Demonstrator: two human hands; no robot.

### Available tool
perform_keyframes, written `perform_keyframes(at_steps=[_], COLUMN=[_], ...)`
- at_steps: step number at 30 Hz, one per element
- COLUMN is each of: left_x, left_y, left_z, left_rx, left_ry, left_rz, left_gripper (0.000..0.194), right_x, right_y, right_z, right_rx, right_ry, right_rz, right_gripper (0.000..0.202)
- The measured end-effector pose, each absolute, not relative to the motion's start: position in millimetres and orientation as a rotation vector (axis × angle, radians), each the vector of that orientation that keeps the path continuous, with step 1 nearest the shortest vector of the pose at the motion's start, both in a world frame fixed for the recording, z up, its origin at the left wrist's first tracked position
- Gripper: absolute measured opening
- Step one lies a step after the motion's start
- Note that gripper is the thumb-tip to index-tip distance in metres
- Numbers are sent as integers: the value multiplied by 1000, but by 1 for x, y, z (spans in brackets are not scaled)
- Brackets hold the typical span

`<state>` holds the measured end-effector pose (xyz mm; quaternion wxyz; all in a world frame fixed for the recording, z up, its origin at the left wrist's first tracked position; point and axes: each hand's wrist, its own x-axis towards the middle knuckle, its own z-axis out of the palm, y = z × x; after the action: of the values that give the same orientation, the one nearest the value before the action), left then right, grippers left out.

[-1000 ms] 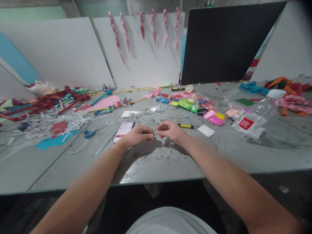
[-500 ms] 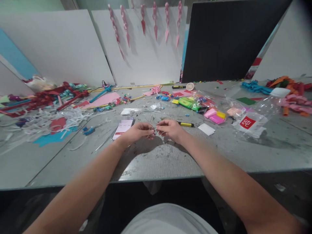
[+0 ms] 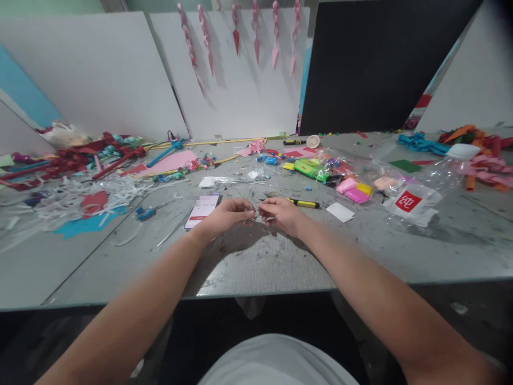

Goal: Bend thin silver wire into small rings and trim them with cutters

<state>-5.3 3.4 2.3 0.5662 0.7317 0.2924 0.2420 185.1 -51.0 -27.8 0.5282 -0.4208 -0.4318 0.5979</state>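
Observation:
Near the middle of the grey table (image 3: 256, 272), my left hand (image 3: 234, 215) and my right hand (image 3: 280, 215) meet with fingertips almost touching. Both are closed in a pinch around something small and thin, possibly wire, too small to make out. A phone (image 3: 202, 210) with a lit screen lies just left of my left hand. Behind my right wrist rests a yellow and black cutter (image 3: 306, 203), partly hidden by the hand. A white paper square (image 3: 340, 212) lies to the right of it.
White strips (image 3: 116, 198) and red twisted pieces (image 3: 84, 160) cover the left. Colourful clay packets (image 3: 355, 191) lie right of centre, a clear plastic bottle (image 3: 436, 174) farther right. A white board (image 3: 244, 101) and a black board (image 3: 385, 69) stand behind.
My right fingertips have shifted slightly against the small thing between the hands. Otherwise the hands and the table look nearly the same.

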Motion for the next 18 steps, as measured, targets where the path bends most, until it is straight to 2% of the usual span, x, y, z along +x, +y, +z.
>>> perform_keyframes(at_steps=[18], left_x=[-6], left_y=[2], left_z=[5], left_rx=[1873], left_ry=[681], left_rz=[610], left_gripper=[26], right_x=[177], right_y=[-54], right_z=[-33], right_rx=[-898], right_ry=[-1041], right_rz=[1484], right_gripper=[42])
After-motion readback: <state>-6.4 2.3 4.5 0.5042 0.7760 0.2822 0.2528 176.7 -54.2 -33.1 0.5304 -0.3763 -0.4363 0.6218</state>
